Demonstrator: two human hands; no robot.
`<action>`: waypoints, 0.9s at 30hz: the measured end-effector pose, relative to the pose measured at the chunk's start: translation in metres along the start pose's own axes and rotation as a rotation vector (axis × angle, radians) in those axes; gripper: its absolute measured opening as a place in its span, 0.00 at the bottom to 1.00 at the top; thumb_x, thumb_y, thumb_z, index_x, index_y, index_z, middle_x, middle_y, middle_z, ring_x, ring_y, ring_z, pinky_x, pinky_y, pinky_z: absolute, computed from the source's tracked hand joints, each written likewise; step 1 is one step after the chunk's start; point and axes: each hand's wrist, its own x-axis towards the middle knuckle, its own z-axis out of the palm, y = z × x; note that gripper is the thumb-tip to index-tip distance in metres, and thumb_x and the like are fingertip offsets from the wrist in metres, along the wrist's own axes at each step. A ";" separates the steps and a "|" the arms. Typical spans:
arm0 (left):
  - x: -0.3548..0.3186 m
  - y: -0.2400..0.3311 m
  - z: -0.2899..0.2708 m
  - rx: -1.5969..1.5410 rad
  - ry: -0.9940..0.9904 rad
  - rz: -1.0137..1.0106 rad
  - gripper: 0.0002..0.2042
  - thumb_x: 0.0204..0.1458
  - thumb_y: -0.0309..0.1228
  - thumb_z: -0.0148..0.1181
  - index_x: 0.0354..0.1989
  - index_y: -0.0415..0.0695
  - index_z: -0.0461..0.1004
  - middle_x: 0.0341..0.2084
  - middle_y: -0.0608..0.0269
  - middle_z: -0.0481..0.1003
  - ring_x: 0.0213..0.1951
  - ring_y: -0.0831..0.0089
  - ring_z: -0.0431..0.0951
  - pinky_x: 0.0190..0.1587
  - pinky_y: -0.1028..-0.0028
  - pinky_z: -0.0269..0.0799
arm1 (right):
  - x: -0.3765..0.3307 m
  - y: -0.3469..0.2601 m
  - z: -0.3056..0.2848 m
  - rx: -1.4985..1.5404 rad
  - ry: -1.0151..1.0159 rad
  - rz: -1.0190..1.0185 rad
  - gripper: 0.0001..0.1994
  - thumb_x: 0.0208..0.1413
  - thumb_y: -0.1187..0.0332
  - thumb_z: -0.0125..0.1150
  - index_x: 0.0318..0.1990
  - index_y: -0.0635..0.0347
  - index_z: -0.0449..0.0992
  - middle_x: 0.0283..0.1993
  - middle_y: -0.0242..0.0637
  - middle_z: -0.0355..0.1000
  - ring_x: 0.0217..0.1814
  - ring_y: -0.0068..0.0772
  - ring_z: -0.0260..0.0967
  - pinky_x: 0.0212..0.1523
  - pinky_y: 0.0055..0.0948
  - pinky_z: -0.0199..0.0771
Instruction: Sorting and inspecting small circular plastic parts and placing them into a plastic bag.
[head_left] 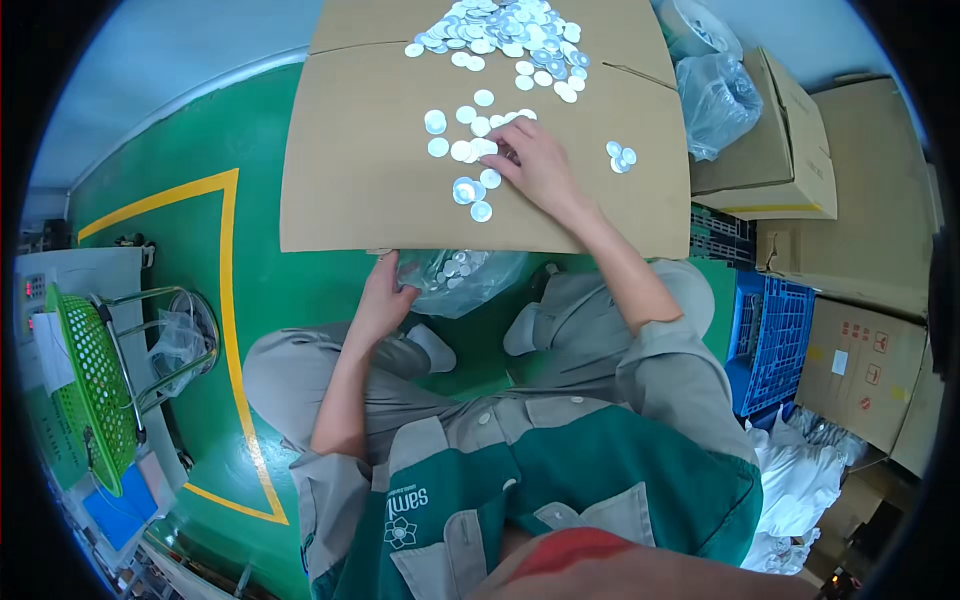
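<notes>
Small round white discs lie on a brown cardboard sheet (350, 150) in front of me. A dense pile of discs (510, 30) covers its far part, and a looser group of discs (437, 122) is scattered nearer. My right hand (537, 168) is over this group, thumb and fingers curled around a few white discs (483, 148) on the board. Below the near edge hangs a clear plastic bag (490, 285) with several discs inside. My left hand (378, 300) grips the bag's rim by the cardboard edge; its fingertips are partly hidden.
A small separate cluster of discs (621, 157) sits toward the board's right. Cardboard boxes (770, 150), a bagged bundle (715, 100) and a blue plastic crate (775, 335) stand on the right. At left, a green perforated basket (95, 390) is beside a metal-framed stool (190, 340).
</notes>
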 end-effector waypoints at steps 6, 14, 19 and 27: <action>0.001 -0.006 0.002 0.020 0.024 0.007 0.31 0.41 0.21 0.58 0.59 0.32 0.60 0.54 0.39 0.66 0.56 0.45 0.66 0.55 0.62 0.65 | 0.000 -0.002 0.000 0.116 -0.024 -0.064 0.08 0.51 0.76 0.60 0.39 0.60 0.76 0.36 0.38 0.71 0.39 0.39 0.71 0.39 0.34 0.72; 0.001 -0.004 0.001 0.076 0.028 0.062 0.31 0.40 0.20 0.57 0.58 0.33 0.60 0.53 0.38 0.67 0.55 0.44 0.68 0.54 0.60 0.66 | 0.015 0.023 -0.006 -0.111 0.081 -0.008 0.14 0.52 0.72 0.60 0.47 0.57 0.76 0.48 0.39 0.73 0.51 0.42 0.67 0.53 0.35 0.68; 0.004 -0.005 0.003 0.085 -0.004 -0.009 0.31 0.40 0.20 0.56 0.58 0.34 0.60 0.51 0.38 0.68 0.52 0.43 0.69 0.52 0.60 0.66 | 0.016 0.012 0.005 0.033 -0.115 -0.044 0.10 0.53 0.68 0.63 0.42 0.58 0.78 0.41 0.38 0.73 0.43 0.39 0.71 0.45 0.34 0.72; -0.001 -0.003 0.000 0.062 0.059 0.070 0.31 0.40 0.20 0.55 0.59 0.35 0.60 0.51 0.38 0.68 0.52 0.43 0.69 0.52 0.59 0.66 | 0.010 0.001 -0.010 0.077 0.040 -0.040 0.10 0.56 0.67 0.59 0.44 0.59 0.79 0.49 0.41 0.74 0.52 0.43 0.70 0.51 0.37 0.71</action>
